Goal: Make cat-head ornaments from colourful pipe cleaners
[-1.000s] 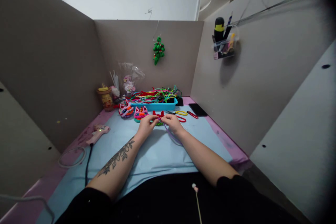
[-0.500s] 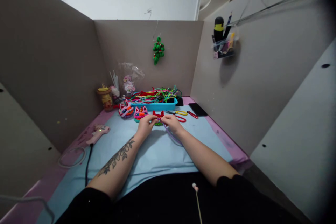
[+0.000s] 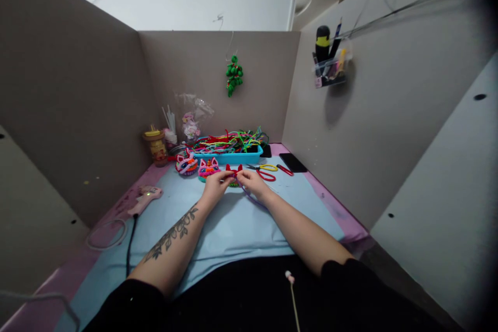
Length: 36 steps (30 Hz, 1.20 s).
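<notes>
- Left hand (image 3: 215, 187) and right hand (image 3: 254, 185) pinch one thin purple fuzzy strand (image 3: 248, 194), fingertips nearly closed.
- Long blue plastic tray (image 3: 233, 158) contains tangled, multicoloured fuzzy stems (image 3: 233, 141).

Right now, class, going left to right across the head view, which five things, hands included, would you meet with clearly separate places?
Pink glue gun, leftmost pink-eared pipe-cleaner figure, left hand, right hand, black phone.
</notes>
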Each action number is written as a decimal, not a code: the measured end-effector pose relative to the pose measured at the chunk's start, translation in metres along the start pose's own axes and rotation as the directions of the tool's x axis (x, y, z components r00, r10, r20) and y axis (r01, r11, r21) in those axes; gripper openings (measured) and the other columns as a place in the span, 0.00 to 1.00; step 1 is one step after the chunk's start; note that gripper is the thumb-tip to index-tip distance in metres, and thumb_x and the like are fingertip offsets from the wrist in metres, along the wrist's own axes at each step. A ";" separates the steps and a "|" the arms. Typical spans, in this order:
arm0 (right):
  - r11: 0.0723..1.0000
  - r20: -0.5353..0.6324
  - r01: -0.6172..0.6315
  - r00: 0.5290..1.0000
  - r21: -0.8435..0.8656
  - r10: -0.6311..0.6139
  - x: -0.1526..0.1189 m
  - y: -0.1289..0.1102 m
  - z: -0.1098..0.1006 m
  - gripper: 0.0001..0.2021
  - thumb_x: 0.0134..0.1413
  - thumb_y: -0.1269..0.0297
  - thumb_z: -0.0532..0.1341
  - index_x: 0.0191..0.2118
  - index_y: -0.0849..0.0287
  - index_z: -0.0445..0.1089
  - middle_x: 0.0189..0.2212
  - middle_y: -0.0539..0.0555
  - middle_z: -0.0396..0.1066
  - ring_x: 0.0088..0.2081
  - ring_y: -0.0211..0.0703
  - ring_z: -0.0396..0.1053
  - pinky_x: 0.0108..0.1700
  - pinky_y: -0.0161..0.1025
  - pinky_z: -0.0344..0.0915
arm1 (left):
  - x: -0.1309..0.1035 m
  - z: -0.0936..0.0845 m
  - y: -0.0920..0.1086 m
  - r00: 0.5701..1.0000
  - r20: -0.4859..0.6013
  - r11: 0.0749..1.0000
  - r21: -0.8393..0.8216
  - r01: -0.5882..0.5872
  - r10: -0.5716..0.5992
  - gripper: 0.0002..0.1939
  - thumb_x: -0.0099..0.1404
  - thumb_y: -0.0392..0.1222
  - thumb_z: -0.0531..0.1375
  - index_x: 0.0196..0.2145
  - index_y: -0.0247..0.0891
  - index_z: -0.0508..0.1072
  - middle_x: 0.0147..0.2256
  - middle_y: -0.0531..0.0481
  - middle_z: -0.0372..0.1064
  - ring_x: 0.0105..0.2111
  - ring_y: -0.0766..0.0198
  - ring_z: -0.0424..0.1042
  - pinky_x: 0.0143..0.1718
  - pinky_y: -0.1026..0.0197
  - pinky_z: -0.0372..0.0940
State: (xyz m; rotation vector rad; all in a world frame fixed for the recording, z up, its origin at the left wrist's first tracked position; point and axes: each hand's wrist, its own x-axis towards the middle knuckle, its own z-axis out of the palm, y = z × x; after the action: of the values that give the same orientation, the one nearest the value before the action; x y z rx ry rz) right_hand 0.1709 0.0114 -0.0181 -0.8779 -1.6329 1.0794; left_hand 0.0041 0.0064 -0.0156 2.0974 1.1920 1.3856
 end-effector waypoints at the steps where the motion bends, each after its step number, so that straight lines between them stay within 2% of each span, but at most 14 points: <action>1: 0.999 0.023 -0.022 1.000 0.032 0.021 0.000 0.000 0.001 0.15 0.43 0.55 0.62 0.34 0.61 0.67 0.21 0.48 0.67 0.24 0.35 0.63 0.28 0.33 0.58 | 0.001 -0.001 0.000 1.000 -0.014 1.000 0.001 0.010 -0.010 0.13 0.56 0.41 0.60 0.39 0.36 0.76 0.34 0.45 0.76 0.32 0.61 0.73 0.34 0.61 0.68; 4: 0.999 0.046 -0.040 0.998 0.009 0.040 -0.002 0.002 0.002 0.20 0.38 0.59 0.65 0.39 0.61 0.65 0.19 0.45 0.66 0.22 0.35 0.62 0.28 0.33 0.58 | 0.001 -0.002 -0.001 0.999 -0.035 0.999 0.008 0.034 -0.033 0.13 0.57 0.41 0.60 0.40 0.35 0.76 0.35 0.44 0.75 0.32 0.61 0.73 0.35 0.61 0.68; 8: 0.963 -0.016 0.067 0.997 -0.261 -0.074 -0.004 0.004 0.003 0.09 0.45 0.61 0.61 0.32 0.60 0.69 0.19 0.46 0.66 0.22 0.34 0.61 0.28 0.33 0.56 | 0.001 -0.002 0.001 0.997 -0.060 0.998 0.022 0.053 -0.052 0.12 0.57 0.41 0.59 0.37 0.35 0.76 0.33 0.45 0.75 0.31 0.62 0.72 0.33 0.61 0.67; 14: 0.794 0.025 0.239 0.962 -0.559 -0.272 -0.009 -0.002 0.000 0.07 0.52 0.64 0.57 0.32 0.58 0.72 0.25 0.50 0.70 0.27 0.38 0.64 0.32 0.34 0.57 | 0.001 -0.003 -0.001 0.999 -0.040 0.991 0.136 -0.002 0.008 0.10 0.58 0.40 0.57 0.35 0.35 0.76 0.31 0.46 0.74 0.30 0.63 0.71 0.33 0.62 0.66; 19: 0.635 0.119 0.365 0.911 -0.681 -0.396 -0.008 -0.005 -0.008 0.08 0.55 0.67 0.55 0.36 0.57 0.72 0.33 0.55 0.72 0.37 0.43 0.65 0.41 0.38 0.58 | 0.000 -0.002 -0.005 0.996 0.039 0.979 0.188 -0.081 0.075 0.09 0.58 0.37 0.57 0.34 0.37 0.76 0.31 0.46 0.74 0.31 0.63 0.71 0.33 0.62 0.66; 22: 0.571 0.127 0.378 0.894 -0.729 -0.429 -0.007 -0.006 -0.012 0.08 0.56 0.66 0.56 0.36 0.56 0.72 0.33 0.56 0.71 0.39 0.46 0.63 0.43 0.41 0.57 | 0.000 -0.002 -0.003 0.988 0.109 0.975 0.179 -0.129 0.110 0.09 0.57 0.35 0.57 0.34 0.38 0.76 0.31 0.46 0.74 0.30 0.63 0.70 0.35 0.62 0.65; 26: 0.599 0.050 0.336 0.896 -0.727 -0.441 -0.004 -0.008 -0.014 0.07 0.55 0.64 0.57 0.34 0.56 0.73 0.33 0.56 0.72 0.39 0.47 0.63 0.44 0.43 0.55 | -0.001 0.000 0.002 0.975 0.188 0.986 0.089 -0.140 0.121 0.08 0.55 0.33 0.58 0.32 0.38 0.76 0.31 0.47 0.73 0.32 0.64 0.70 0.37 0.61 0.65; 31: 0.682 -0.012 0.289 0.916 -0.671 -0.400 -0.001 -0.008 -0.016 0.07 0.55 0.64 0.58 0.30 0.56 0.73 0.31 0.53 0.73 0.36 0.44 0.64 0.42 0.41 0.55 | 0.000 0.001 0.004 0.977 0.213 0.996 -0.081 0.039 -0.021 0.07 0.54 0.36 0.58 0.31 0.35 0.75 0.28 0.48 0.72 0.27 0.65 0.69 0.30 0.64 0.65; 36: 0.700 -0.058 0.232 0.929 -0.675 -0.364 0.003 -0.002 -0.017 0.08 0.53 0.65 0.58 0.26 0.57 0.72 0.29 0.53 0.72 0.35 0.43 0.64 0.41 0.39 0.55 | 0.001 0.001 0.003 0.962 0.237 0.948 -0.252 0.195 -0.134 0.10 0.53 0.42 0.60 0.32 0.33 0.74 0.24 0.51 0.70 0.23 0.68 0.67 0.27 0.65 0.65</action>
State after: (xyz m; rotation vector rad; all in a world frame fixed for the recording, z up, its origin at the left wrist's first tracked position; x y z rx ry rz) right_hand 0.1865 0.0177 -0.0125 -1.0658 -1.9372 0.1459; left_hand 0.0065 0.0056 -0.0128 1.8548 0.9995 1.1386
